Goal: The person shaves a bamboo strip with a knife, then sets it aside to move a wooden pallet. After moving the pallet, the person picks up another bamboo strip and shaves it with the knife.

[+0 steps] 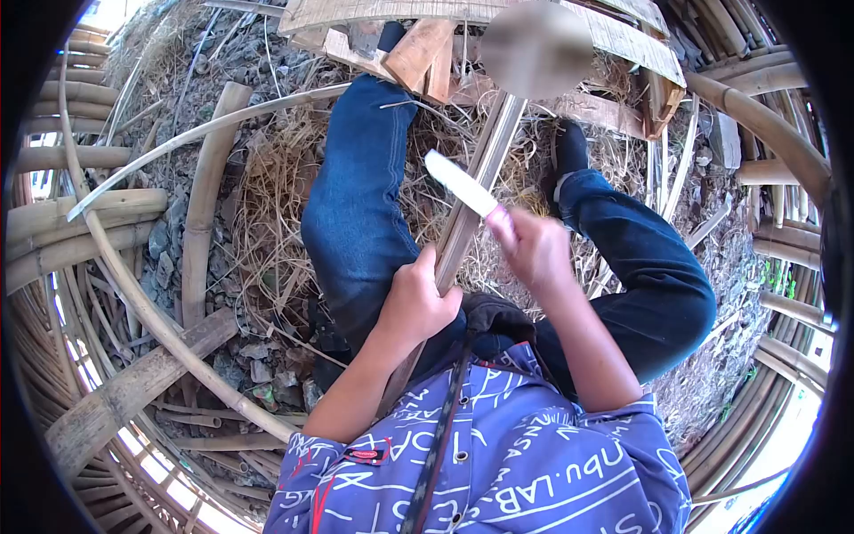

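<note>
Head cam, fwiw: jeans-clad legs [360, 178] either side of a long wood strip [460, 238]. L hand [418, 298] gripping it, R hand [536, 247] just beside it, clutching pink-handled knife [464, 189], blade angled across; can't tell if touching.

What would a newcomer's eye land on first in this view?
First, near the middle, the bright-bladed, pink-handled knife in the right hand, its blade appearing to cross the long strip that the left hand grips. Next, at the bottom, the blue-purple shirt with bold white lettering. Then the bamboo poles lining the left and right sides.
</note>
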### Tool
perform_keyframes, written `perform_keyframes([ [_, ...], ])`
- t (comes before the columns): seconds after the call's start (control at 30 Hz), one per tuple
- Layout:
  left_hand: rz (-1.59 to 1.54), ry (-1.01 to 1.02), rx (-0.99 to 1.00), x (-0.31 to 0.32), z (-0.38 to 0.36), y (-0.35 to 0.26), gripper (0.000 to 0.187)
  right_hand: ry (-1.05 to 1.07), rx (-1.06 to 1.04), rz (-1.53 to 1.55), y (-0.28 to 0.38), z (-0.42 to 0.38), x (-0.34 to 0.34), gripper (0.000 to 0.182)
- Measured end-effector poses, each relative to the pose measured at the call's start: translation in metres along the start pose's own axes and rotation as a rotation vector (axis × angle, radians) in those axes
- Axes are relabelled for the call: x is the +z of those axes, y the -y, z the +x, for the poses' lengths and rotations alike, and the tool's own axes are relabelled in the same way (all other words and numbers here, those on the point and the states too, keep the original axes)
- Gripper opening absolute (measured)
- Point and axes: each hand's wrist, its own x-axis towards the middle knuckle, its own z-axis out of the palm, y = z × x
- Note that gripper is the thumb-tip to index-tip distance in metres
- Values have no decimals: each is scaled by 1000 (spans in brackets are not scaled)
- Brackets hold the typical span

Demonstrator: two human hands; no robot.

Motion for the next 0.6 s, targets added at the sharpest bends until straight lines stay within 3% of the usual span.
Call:
perform_keyframes([
  [0.03, 3, 1, 1, 0, -1, 1, 33, -66, 26, -58, -10, 9, -2, 46],
  [0.17, -22, 48, -110, -9, -3, -13, 34, 7, 37, 25, -11, 18, -16, 42],
  [0.23, 102, 60, -94, -10, -8, -16, 42, 65, 84, 389, 6, 10, -5, 42],
  [0.3, 33, 58, -70, -13, -19, -24, 52, 34, 194, 661, 32, 9, 6, 36],
  [0.37, 194, -225, 229, -27, -37, -30, 53, -52, 194, 844, 30, 10, 31, 30],
  [0.4, 90, -313, 203, -41, -49, -19, 46, -62, 177, 883, 35, 9, 36, 29],
  [0.47, 241, -733, 245, -72, -71, 27, 24, -71, 150, 847, 41, 7, 37, 32],
  [0.5, 110, -763, -28, -90, -84, 48, 20, -50, 164, 872, 41, 6, 37, 32],
  [0.53, -23, -756, -159, -103, -86, 83, 25, -45, 176, 878, 42, 6, 38, 33],
  [0.6, 112, -446, -308, -106, -103, 182, 35, -34, 186, 871, 44, 5, 35, 33],
])
